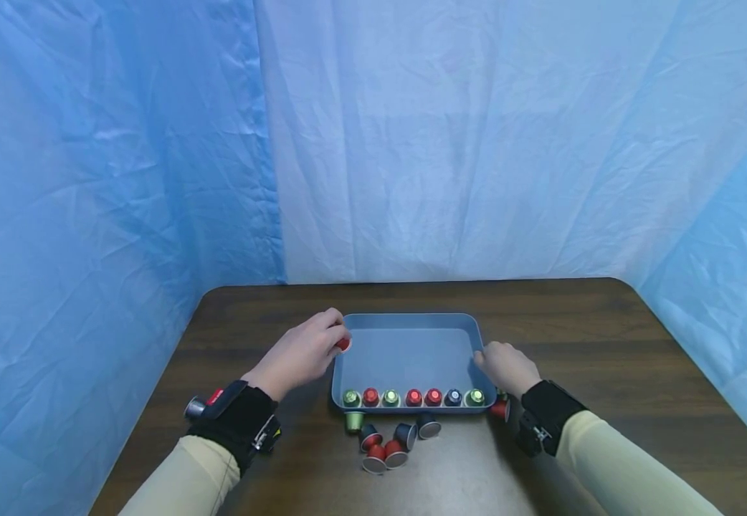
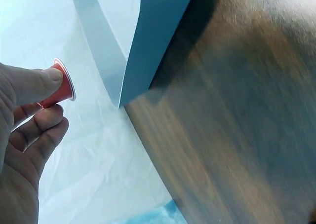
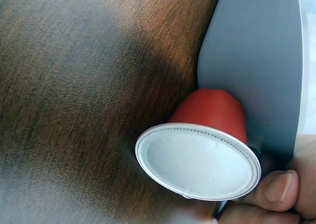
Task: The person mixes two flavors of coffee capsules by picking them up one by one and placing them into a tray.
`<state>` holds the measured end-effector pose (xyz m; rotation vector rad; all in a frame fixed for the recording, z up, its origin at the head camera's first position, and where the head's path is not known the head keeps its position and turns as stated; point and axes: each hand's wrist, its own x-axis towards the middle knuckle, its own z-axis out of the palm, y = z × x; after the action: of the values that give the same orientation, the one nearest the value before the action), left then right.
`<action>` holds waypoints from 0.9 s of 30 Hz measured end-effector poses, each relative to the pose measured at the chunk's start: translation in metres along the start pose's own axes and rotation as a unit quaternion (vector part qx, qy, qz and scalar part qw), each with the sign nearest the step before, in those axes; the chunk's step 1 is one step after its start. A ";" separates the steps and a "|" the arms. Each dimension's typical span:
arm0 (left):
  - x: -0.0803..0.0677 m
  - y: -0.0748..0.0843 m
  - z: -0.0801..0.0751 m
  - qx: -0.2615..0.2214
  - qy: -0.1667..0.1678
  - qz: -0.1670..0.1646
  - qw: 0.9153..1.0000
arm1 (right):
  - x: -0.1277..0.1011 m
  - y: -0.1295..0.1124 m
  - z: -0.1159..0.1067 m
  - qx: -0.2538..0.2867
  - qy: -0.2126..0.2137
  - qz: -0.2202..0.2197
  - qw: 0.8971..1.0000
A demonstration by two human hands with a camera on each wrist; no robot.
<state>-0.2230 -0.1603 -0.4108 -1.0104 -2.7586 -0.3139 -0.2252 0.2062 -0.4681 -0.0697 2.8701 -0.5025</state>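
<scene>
In the head view a blue-grey tray (image 1: 412, 351) lies on the table, with a row of green, red and dark blue coffee capsules along its near side. My left hand (image 1: 305, 351) is at the tray's left rim, pinching a red coffee capsule (image 2: 60, 88) between thumb and fingers above the table. At the opposite end, my right hand (image 1: 507, 365) grips the tray's right rim, its fingertips (image 3: 276, 189) against the outer wall. Close by those fingertips, another red capsule (image 3: 212, 110) rests on its side against the tray, silver lid outward.
Several loose capsules lie in front of the tray, among them a green capsule (image 1: 354, 421), a dark blue capsule (image 1: 428, 426) and a red capsule (image 1: 396, 454). The dark wooden table (image 1: 270, 308) meets blue-white curtains (image 1: 477, 143) at its far edge.
</scene>
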 end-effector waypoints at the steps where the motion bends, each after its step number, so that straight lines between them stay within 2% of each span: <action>1: 0.001 0.002 0.002 0.000 -0.008 0.000 1.000 | 0.000 0.000 0.000 0.000 0.000 0.001 1.000; 8: 0.005 0.011 0.014 0.008 -0.069 -0.004 0.998 | 0.001 -0.002 0.000 0.000 -0.001 0.002 1.000; 16: 0.008 0.012 0.028 0.008 -0.122 -0.007 0.992 | 0.001 -0.002 0.000 0.004 0.000 0.000 1.000; 22: 0.008 0.014 0.036 0.023 -0.144 -0.012 0.989 | -0.001 -0.003 -0.001 0.007 -0.004 0.000 1.000; 27: 0.008 0.015 0.040 0.041 -0.156 -0.003 0.987 | -0.001 -0.003 -0.001 0.008 -0.002 -0.001 1.000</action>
<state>-0.2236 -0.1339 -0.4457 -1.1156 -3.0202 -0.0428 -0.2241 0.2040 -0.4663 -0.0716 2.8628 -0.5264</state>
